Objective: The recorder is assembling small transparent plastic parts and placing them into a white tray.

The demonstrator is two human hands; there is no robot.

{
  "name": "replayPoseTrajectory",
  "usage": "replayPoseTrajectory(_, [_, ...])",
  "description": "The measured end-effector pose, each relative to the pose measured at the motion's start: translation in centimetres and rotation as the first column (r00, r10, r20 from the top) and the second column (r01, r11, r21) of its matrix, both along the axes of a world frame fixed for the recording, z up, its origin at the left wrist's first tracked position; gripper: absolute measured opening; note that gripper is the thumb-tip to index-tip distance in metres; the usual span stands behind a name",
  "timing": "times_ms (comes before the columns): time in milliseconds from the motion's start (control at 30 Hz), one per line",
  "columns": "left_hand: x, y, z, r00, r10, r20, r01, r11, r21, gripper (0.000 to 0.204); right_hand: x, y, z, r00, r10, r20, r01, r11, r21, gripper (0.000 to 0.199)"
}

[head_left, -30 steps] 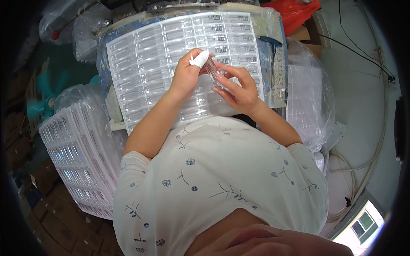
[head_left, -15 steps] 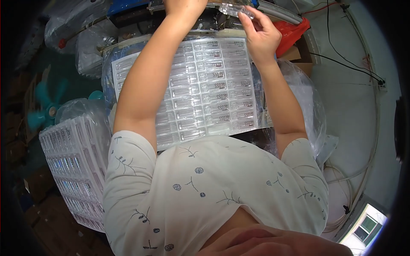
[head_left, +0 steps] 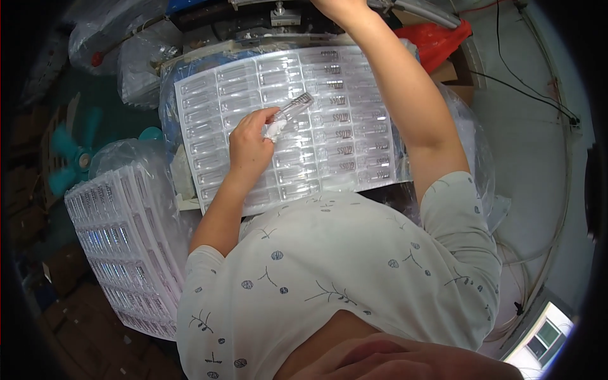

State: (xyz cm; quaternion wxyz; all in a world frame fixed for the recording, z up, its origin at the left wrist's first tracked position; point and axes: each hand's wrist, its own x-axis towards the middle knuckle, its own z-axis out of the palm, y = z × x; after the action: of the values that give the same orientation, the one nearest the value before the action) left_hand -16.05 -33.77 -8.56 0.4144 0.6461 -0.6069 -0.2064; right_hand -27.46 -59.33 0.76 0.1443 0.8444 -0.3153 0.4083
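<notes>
A clear plastic blister tray (head_left: 253,76) with rows of long pockets lies in front of me, its right columns filled with small clear tubes. My left hand (head_left: 250,142) hovers over the tray's middle, gripping a small clear tube (head_left: 294,104) together with a bit of white cloth. My right arm stretches up past the far edge of the tray; my right hand (head_left: 335,6) is mostly cut off at the top of the picture, so what it holds is hidden.
A stack of similar trays in a plastic bag (head_left: 126,247) sits at my left. A teal fan (head_left: 69,158) stands further left. A red bag (head_left: 437,41) and cables (head_left: 525,95) lie at the right; plastic bags (head_left: 139,57) at the back left.
My left hand has come down from the top edge to the middle of the tray with a tube. My right hand has reached further up, out of the picture.
</notes>
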Motion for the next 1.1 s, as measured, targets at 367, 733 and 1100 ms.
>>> replayPoseTrajectory(367, [-5.7, 4.0, -5.3, 0.723, -0.636, 0.271, 0.644, 0.762, 0.068, 0.037, -8.6, 7.4, -5.0, 0.986, -0.011, 0.166, -0.022, 0.981, 0.195, 0.043])
replayPoseTrajectory(733, [-5.8, 4.3, -3.2, 0.743, -0.591, 0.312, 0.580, 0.803, 0.139, 0.038, -4.7, 8.9, -10.4, 0.989, 0.113, -0.098, -0.045, 0.849, 0.526, 0.020])
replayPoseTrajectory(1100, [0.5, -0.4, -2.3, 0.999, 0.016, 0.030, -0.016, 1.000, -0.014, 0.040, -1.4, 7.1, -11.7, 0.942, 0.281, -0.183, -0.218, 0.928, 0.301, 0.018])
